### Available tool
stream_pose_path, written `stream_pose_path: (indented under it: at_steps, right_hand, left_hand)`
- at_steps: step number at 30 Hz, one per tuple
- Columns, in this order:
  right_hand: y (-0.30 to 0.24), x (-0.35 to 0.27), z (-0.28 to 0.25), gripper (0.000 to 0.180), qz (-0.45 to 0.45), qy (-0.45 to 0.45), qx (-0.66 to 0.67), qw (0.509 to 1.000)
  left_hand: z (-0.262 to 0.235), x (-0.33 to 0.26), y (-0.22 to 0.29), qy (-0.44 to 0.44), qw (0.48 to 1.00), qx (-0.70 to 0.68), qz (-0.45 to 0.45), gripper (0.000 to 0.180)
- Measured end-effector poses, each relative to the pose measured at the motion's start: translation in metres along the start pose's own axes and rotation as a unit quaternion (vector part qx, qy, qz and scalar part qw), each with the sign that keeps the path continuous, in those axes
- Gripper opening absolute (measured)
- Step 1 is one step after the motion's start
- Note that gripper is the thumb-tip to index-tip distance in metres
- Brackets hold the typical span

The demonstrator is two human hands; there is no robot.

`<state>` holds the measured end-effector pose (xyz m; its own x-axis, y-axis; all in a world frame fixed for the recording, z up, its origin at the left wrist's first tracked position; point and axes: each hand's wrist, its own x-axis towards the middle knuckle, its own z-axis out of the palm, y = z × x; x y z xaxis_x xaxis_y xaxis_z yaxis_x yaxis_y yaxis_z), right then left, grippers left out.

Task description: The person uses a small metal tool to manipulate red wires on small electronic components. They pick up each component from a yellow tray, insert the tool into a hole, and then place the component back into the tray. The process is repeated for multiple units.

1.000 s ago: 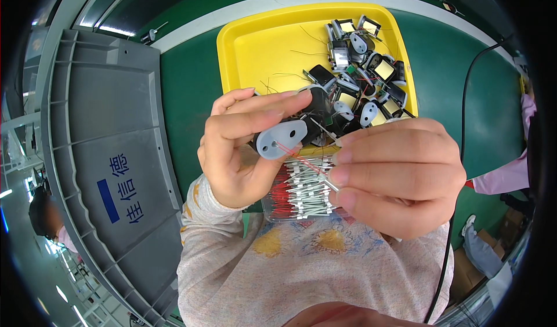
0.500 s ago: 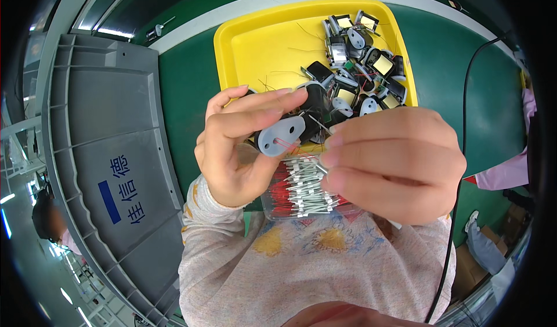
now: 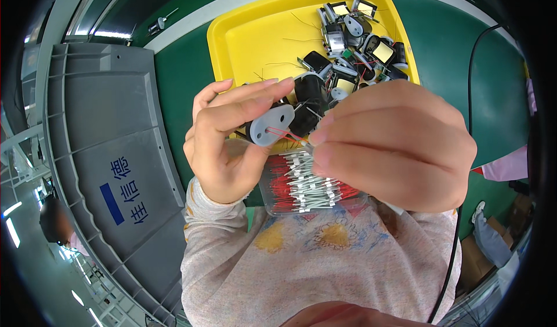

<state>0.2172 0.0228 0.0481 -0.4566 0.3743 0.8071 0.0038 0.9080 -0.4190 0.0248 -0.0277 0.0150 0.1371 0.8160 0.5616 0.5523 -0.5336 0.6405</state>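
Observation:
My left hand is closed around a small black part with a grey oval end cap, holding it between thumb and fingers. Two holes show in the cap, and thin red wires come out of one of them. Those wires run to the fingertips of my right hand, which pinches their far end. A small pale tip shows at the pinch; the rest is hidden by the fingers. Behind the held part lie more black parts. Below the hands sit several white and red leads in a clear plastic box.
A yellow tray carries several black parts with grey caps, heaped at its right. A grey plastic crate stands on the left. The black cable runs down the right side of the green table. Another person is far left.
Both hands have shifted slightly, the left one leftward and the held part tilted a little. My right fingertips have moved left, and a silvery thin rod between the hands shows less clearly.

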Motion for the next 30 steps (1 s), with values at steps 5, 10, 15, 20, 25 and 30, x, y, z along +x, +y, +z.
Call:
stream_pose_path:
  at_steps: [5, 10, 15, 20, 25, 30]
  right_hand:
    - [0.017, -0.016, 0.007, 0.022, -0.096, 0.071, -0.018, 0.993]
    - [0.011, -0.013, 0.007, 0.023, -0.074, 0.052, -0.026, 0.996]
    - [0.010, -0.011, 0.002, 0.022, -0.076, 0.020, -0.030, 0.997]
    - [0.009, -0.013, 0.006, 0.020, -0.075, 0.039, -0.026, 0.996]
    - [0.007, -0.016, 0.019, 0.018, -0.076, 0.104, -0.026, 0.991]
    - [0.013, -0.018, 0.013, 0.017, -0.086, 0.069, -0.004, 0.994]
  left_hand:
    - [0.000, 0.002, 0.002, -0.003, 1.000, 0.006, -0.003, 0.033]
    - [0.000, 0.001, 0.002, 0.006, 1.000, 0.016, -0.012, 0.030]
    - [-0.003, 0.001, 0.001, -0.003, 0.999, 0.041, -0.005, 0.029]
    - [-0.003, 0.001, 0.002, -0.013, 0.999, 0.038, -0.009, 0.031]
    - [-0.002, -0.002, 0.003, -0.009, 0.999, -0.022, -0.036, 0.034]
    - [-0.003, 0.000, 0.004, -0.004, 0.999, -0.030, -0.030, 0.032]
